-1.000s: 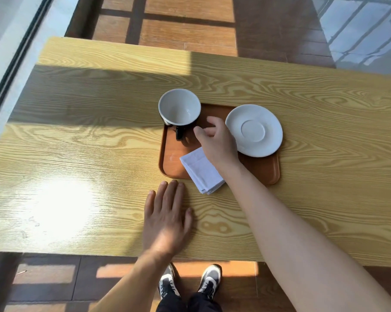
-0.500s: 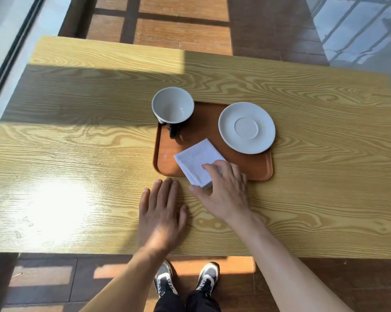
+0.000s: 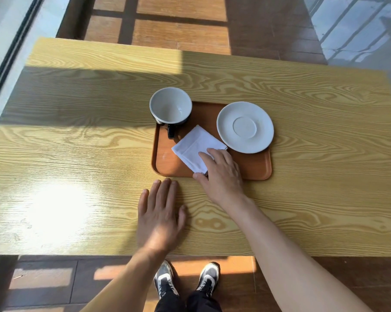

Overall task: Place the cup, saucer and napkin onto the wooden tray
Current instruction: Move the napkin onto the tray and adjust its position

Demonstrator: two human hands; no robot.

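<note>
A brown wooden tray [image 3: 255, 167] lies mid-table. A cup [image 3: 170, 106], white inside and black outside, stands on its far left corner, handle toward me. A white saucer [image 3: 245, 127] rests on its far right part. A folded white napkin [image 3: 195, 146] lies in the tray's middle. My right hand [image 3: 220, 174] lies on the napkin's near corner, fingers on top and thumb at the tray's front edge. My left hand [image 3: 159, 212] lies flat on the table just in front of the tray, fingers spread, holding nothing.
The yellow wood-grain table [image 3: 77, 154] has a bright sun patch at near left. Its front edge runs just above my shoes [image 3: 186, 280]. A window frame [image 3: 7, 64] borders the left side, tiled floor beyond.
My right hand went from beside the cup to the napkin's near corner, and the napkin slid from hanging over the tray's front edge further onto the tray. The left hand stayed flat.
</note>
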